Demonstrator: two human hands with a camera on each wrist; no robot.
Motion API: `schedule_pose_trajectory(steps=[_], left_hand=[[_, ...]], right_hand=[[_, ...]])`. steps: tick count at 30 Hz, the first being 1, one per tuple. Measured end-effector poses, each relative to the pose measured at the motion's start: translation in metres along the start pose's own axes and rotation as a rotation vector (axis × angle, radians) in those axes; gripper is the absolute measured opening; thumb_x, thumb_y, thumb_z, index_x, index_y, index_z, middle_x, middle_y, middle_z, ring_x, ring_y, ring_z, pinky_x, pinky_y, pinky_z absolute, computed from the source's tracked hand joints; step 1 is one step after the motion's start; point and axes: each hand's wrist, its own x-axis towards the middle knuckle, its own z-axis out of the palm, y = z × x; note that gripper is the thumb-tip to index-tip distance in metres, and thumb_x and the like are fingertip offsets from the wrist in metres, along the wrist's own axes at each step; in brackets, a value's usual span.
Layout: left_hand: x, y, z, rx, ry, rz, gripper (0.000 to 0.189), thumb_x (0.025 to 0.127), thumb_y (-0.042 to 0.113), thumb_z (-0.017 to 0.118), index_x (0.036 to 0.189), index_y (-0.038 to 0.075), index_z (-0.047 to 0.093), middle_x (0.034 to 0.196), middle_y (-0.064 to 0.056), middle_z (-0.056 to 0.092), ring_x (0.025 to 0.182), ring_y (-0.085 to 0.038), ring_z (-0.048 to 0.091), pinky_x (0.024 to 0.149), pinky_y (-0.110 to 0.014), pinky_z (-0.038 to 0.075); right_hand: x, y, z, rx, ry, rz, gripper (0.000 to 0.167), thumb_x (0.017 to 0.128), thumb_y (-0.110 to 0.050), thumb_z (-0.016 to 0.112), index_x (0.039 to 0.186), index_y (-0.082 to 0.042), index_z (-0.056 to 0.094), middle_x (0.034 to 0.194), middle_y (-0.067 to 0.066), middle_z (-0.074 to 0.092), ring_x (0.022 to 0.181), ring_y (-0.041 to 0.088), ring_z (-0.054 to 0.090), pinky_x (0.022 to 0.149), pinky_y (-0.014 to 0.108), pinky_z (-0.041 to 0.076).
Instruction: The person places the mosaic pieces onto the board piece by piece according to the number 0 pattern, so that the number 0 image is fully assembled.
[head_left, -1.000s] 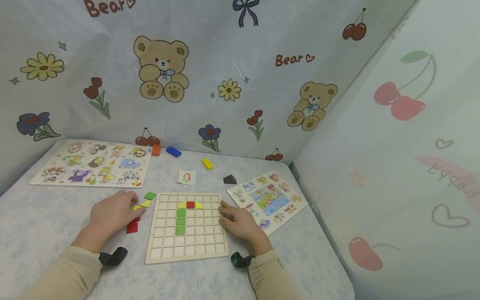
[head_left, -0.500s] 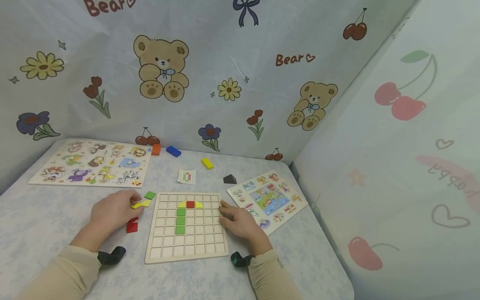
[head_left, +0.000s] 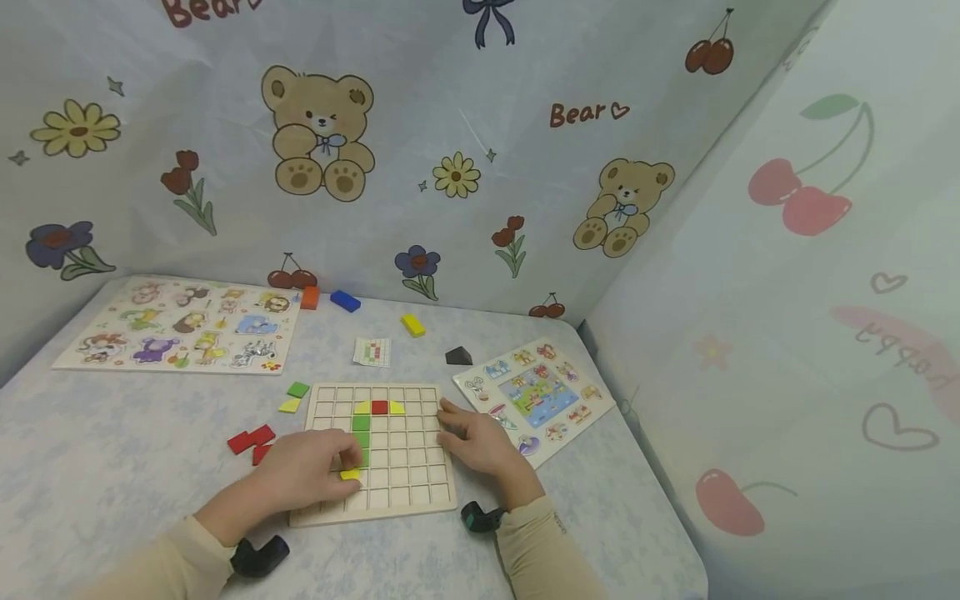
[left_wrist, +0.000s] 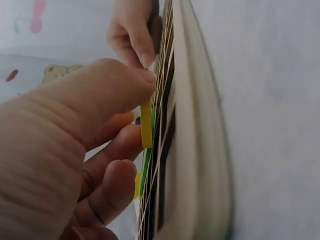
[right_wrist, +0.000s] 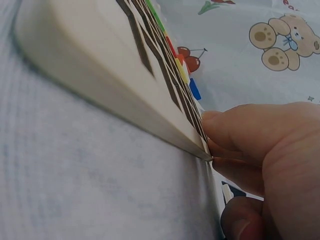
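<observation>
Between thumb and fingers my left hand (head_left: 307,468) pinches a small yellow tile (left_wrist: 146,127), low over the wooden grid board (head_left: 405,479). The tile is just below a column of green tiles (head_left: 362,423), which the fingers partly cover in the head view. Higher on the board lies a red tile (head_left: 380,407) with a yellow piece (head_left: 363,407) to its left and another yellow piece (head_left: 397,407) to its right. My right hand (head_left: 480,446) grips the board's right edge, its thumb on the rim in the right wrist view.
Left of the board lie loose red tiles (head_left: 262,434), a yellow tile (head_left: 289,406) and a green tile (head_left: 298,389). An animal puzzle (head_left: 176,325), a pattern card (head_left: 372,352), a blue block (head_left: 346,301) and a black block (head_left: 459,356) lie behind. Another puzzle (head_left: 540,400) is at right.
My left hand has picked a yellow tile from the loose pieces and carried it right and nearer, over the board's lower left part. My right hand has stayed at the board's edge.
</observation>
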Motion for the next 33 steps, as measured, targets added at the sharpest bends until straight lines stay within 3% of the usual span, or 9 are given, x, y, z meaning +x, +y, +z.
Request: schedule_pose_trajectory(steps=[3, 7, 15, 22, 30, 33], left_hand=[[0.0, 0.001, 0.007, 0.017, 0.01, 0.07, 0.022, 0.08, 0.038, 0.085, 0.09, 0.037, 0.066, 0.084, 0.027, 0.06, 0.072, 0.004, 0.051, 0.064, -0.025, 0.043], [0.0, 0.001, 0.01, 0.026, 0.027, 0.093, 0.021, 0.081, 0.039, 0.085, 0.088, 0.04, 0.065, 0.083, 0.028, 0.057, 0.07, 0.004, 0.049, 0.063, -0.024, 0.041], [-0.001, -0.006, 0.002, 0.063, 0.022, 0.193, 0.012, 0.084, 0.043, 0.083, 0.092, 0.043, 0.073, 0.092, 0.029, 0.061, 0.07, 0.006, 0.049, 0.061, -0.021, 0.041], [-0.003, -0.01, -0.005, 0.037, 0.015, 0.241, 0.004, 0.089, 0.041, 0.08, 0.09, 0.038, 0.078, 0.095, 0.029, 0.063, 0.074, 0.008, 0.055, 0.063, -0.021, 0.046], [-0.001, -0.011, 0.002, 0.052, 0.064, 0.302, 0.002, 0.089, 0.038, 0.081, 0.09, 0.037, 0.08, 0.095, 0.029, 0.063, 0.077, 0.009, 0.058, 0.063, -0.021, 0.048], [-0.001, -0.011, 0.003, 0.05, 0.068, 0.295, 0.002, 0.089, 0.039, 0.08, 0.09, 0.037, 0.08, 0.094, 0.028, 0.062, 0.075, 0.01, 0.055, 0.061, -0.02, 0.046]], right_hand=[[0.0, 0.0, 0.0, 0.005, 0.001, -0.003, 0.046, 0.103, -0.032, 0.062, 0.145, -0.014, 0.059, 0.159, -0.006, 0.045, 0.144, 0.02, 0.046, 0.112, 0.043, 0.044], [0.0, 0.0, 0.0, 0.007, -0.001, 0.002, 0.046, 0.103, -0.032, 0.062, 0.145, -0.015, 0.06, 0.159, -0.007, 0.045, 0.144, 0.02, 0.047, 0.112, 0.043, 0.044], [-0.001, 0.0, 0.0, 0.002, -0.003, 0.023, 0.045, 0.104, -0.03, 0.06, 0.146, -0.015, 0.059, 0.16, -0.007, 0.044, 0.146, 0.019, 0.045, 0.115, 0.044, 0.041], [0.0, 0.0, 0.0, -0.007, -0.008, 0.013, 0.044, 0.104, -0.028, 0.061, 0.146, -0.014, 0.059, 0.16, -0.007, 0.043, 0.145, 0.019, 0.046, 0.115, 0.043, 0.041], [0.0, 0.0, 0.0, 0.003, -0.012, 0.023, 0.044, 0.104, -0.028, 0.06, 0.146, -0.015, 0.058, 0.161, -0.007, 0.043, 0.146, 0.019, 0.044, 0.115, 0.043, 0.041], [0.0, 0.0, 0.001, 0.001, -0.01, 0.025, 0.044, 0.104, -0.029, 0.06, 0.146, -0.015, 0.059, 0.16, -0.007, 0.043, 0.146, 0.019, 0.045, 0.115, 0.043, 0.041]])
